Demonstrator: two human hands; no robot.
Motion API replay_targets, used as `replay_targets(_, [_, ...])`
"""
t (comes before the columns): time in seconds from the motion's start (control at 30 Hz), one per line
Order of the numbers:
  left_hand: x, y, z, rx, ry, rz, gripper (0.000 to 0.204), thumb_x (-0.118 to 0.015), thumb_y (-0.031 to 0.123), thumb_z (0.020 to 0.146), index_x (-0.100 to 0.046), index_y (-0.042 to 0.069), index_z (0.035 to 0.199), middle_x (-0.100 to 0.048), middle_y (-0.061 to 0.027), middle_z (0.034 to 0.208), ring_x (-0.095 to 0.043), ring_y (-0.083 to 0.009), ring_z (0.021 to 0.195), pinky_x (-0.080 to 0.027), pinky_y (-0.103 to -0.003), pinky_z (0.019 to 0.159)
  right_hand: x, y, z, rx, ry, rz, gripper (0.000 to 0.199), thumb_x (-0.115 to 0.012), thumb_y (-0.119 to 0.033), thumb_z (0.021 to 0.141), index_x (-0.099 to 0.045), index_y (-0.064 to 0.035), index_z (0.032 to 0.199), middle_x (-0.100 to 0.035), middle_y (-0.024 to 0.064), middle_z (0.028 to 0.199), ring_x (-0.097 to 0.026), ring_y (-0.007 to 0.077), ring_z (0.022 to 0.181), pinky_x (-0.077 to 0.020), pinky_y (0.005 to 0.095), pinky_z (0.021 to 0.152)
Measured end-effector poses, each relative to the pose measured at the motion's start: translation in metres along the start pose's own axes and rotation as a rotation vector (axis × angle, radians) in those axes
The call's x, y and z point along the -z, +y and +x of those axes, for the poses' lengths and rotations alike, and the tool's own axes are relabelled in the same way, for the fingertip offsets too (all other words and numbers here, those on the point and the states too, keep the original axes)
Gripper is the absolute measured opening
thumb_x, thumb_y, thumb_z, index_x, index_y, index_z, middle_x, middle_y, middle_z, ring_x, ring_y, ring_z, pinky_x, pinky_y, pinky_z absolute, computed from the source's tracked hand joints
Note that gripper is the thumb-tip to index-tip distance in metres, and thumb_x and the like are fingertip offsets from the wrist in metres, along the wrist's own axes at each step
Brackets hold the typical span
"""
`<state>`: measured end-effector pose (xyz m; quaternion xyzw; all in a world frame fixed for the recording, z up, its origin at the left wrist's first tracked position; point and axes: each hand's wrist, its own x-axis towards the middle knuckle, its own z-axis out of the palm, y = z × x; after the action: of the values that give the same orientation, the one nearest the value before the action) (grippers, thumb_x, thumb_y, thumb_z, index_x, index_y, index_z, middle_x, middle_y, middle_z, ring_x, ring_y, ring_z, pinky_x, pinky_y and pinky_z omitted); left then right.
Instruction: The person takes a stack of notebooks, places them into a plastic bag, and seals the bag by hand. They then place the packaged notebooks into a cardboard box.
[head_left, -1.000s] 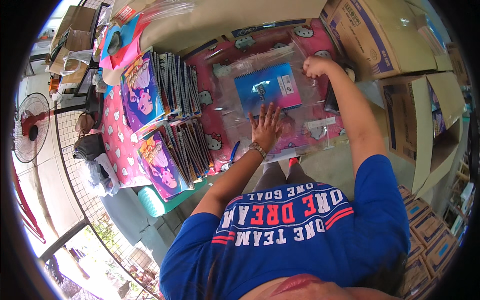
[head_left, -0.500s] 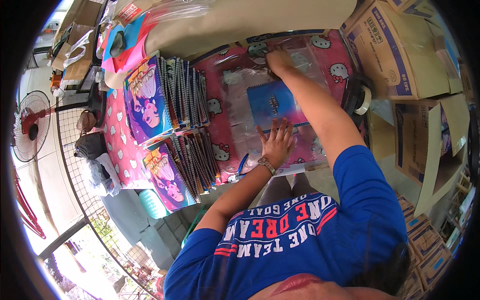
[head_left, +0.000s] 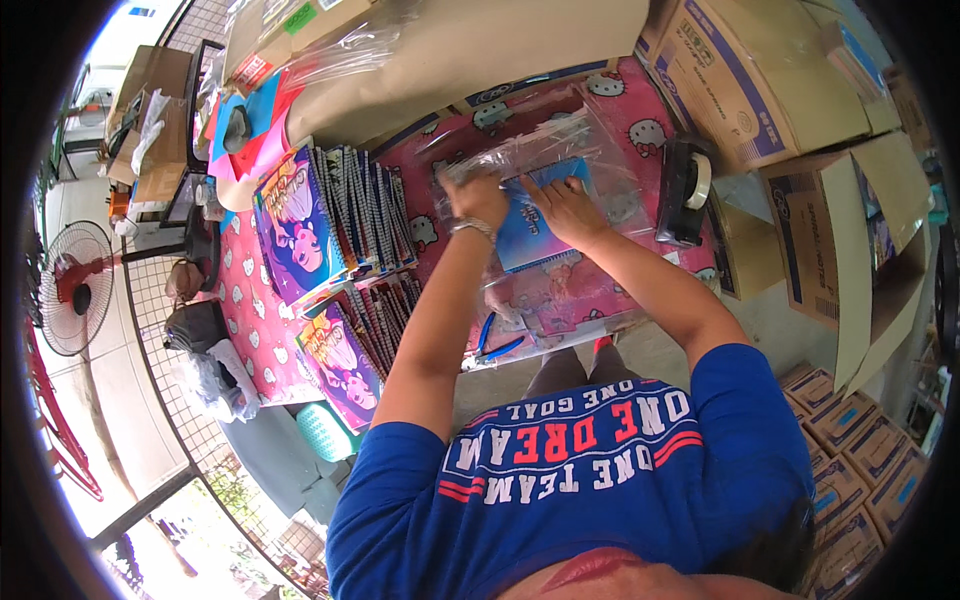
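A blue spiral notebook lies on clear plastic film at the middle of the pink patterned table. My left hand is at the notebook's far left corner, blurred, its fingers closed on the film. Across the notebook's far part rests my right hand, fingers stretched and touching its top edge. Film spreads beyond both hands. Near the table's front edge lie blue-handled pliers, a little below the notebook.
Stacked spiral notebooks stand at the left. A black tape dispenser sits to the right, with cardboard boxes behind it and an open carton beside. A fan stands far left.
My left hand has moved from the notebook's near edge to its far left corner. My right hand has come back from the table's far side onto the notebook. More of the pliers shows.
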<state>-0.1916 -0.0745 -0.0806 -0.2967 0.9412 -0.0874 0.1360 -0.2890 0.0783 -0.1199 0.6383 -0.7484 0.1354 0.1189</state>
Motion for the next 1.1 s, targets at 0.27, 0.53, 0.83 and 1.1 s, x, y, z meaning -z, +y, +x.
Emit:
replay_targets(0.27, [0.023, 0.032, -0.082, 0.033, 0.218, -0.063, 0.067, -0.069, 0.024, 0.073, -0.044, 0.004, 0.132, -0.053, -0.0139, 0.124, -0.049, -0.0304, 0.118, -0.032, -0.048, 0.105, -0.007, -0.007, -0.006, 0.030, 0.076, 0.042, 0.023, -0.055, -0.019, 0.083, -0.070, -0.0112, 0.098, -0.061, 0.0007, 0.100, -0.050, 0.0188, 0.113, -0.0342, 0.0484, 0.099])
replay_targets(0.53, [-0.002, 0.061, -0.047, 0.044, 0.060, -0.489, 0.095, -0.077, 0.027, 0.066, -0.027, -0.001, 0.142, -0.051, -0.0202, 0.123, -0.047, -0.0341, 0.120, -0.043, -0.042, 0.101, 0.035, 0.093, 0.030, -0.308, -0.020, -0.099, 0.018, -0.057, -0.017, 0.081, -0.072, -0.0080, 0.086, -0.063, 0.0053, 0.102, -0.046, 0.0249, 0.122, -0.0273, 0.0538, 0.109])
replay_targets(0.83, [-0.030, 0.062, -0.032, -0.106, 0.171, -0.258, 0.024, -0.068, 0.016, 0.074, -0.066, 0.005, 0.095, -0.060, -0.0137, 0.106, -0.055, -0.0310, 0.107, -0.050, -0.043, 0.086, 0.051, -0.016, -0.098, -0.371, -0.202, 0.414, 0.047, -0.055, -0.044, 0.086, -0.060, -0.0133, 0.122, -0.047, 0.0152, 0.133, -0.039, 0.0337, 0.127, -0.0184, 0.0608, 0.107])
replay_targets(1.1, [-0.008, 0.070, -0.044, -0.205, -0.011, -0.180, 0.014, -0.059, 0.015, 0.080, -0.069, 0.006, 0.086, -0.066, -0.0116, 0.095, -0.067, -0.0301, 0.086, -0.055, -0.040, 0.073, 0.029, -0.058, -0.052, -0.363, -0.413, 0.228, 0.094, -0.057, -0.070, 0.074, -0.037, -0.0126, 0.145, -0.020, 0.0270, 0.152, -0.012, 0.0391, 0.143, 0.0003, 0.0702, 0.108])
